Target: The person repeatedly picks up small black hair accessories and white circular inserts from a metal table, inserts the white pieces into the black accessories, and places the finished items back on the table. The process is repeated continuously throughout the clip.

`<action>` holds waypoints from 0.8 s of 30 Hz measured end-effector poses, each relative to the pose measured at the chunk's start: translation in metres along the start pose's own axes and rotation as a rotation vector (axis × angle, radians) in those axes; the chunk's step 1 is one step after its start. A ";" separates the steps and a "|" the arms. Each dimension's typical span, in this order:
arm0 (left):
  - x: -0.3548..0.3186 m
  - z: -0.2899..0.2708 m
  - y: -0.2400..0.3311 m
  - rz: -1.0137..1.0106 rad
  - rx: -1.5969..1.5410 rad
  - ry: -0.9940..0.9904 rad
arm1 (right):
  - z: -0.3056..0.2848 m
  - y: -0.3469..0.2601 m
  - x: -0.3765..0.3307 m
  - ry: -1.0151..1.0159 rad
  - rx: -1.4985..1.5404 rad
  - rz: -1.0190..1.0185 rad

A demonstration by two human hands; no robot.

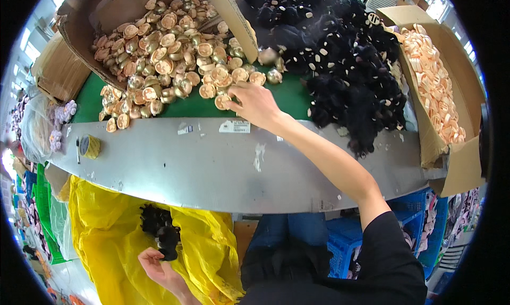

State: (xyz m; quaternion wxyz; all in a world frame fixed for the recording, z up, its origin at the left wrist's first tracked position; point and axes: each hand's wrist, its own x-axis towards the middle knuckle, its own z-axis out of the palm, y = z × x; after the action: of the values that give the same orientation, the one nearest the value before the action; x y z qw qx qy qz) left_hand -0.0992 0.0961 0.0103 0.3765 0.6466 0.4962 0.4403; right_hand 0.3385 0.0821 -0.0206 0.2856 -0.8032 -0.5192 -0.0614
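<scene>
My right hand [254, 104] reaches across the table to the near edge of a pile of gold plastic shells [164, 50]. Its thumb and fingers pinch at the rim of one round shell [221, 102] with a peach-coloured hollow inside. Low on the left, my left hand [158, 267] is closed on a black plush piece [168, 241] above an open yellow bag [111, 236]. More black plush [151, 217] shows inside that bag, directly beyond the held piece; where one ends and the other begins is hard to tell.
A big heap of black plush pieces [340, 61] lies at the far right, dotted with pale bits. Beside it stands a carton [462, 87] of peach plastic parts [430, 82]. A tape roll [90, 146] and a pen [78, 150] lie at left. Blue crates [345, 241] stand below the table.
</scene>
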 end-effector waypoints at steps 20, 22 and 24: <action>-0.038 0.153 0.041 0.074 -0.857 -0.728 | -0.102 0.058 -0.040 0.253 0.327 0.038; -0.041 0.157 0.042 0.049 -0.828 -0.754 | -0.131 0.119 -0.061 0.212 -0.170 0.034; -0.047 0.151 0.033 -0.010 -0.774 -0.694 | -0.152 0.152 -0.080 0.054 -0.326 0.290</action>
State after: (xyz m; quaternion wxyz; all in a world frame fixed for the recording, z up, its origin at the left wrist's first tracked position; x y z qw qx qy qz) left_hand 0.0482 0.0358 -0.0179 0.7326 0.5656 0.1459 0.3494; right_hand 0.4645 -0.1067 0.0135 0.1715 -0.9030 -0.3737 -0.1246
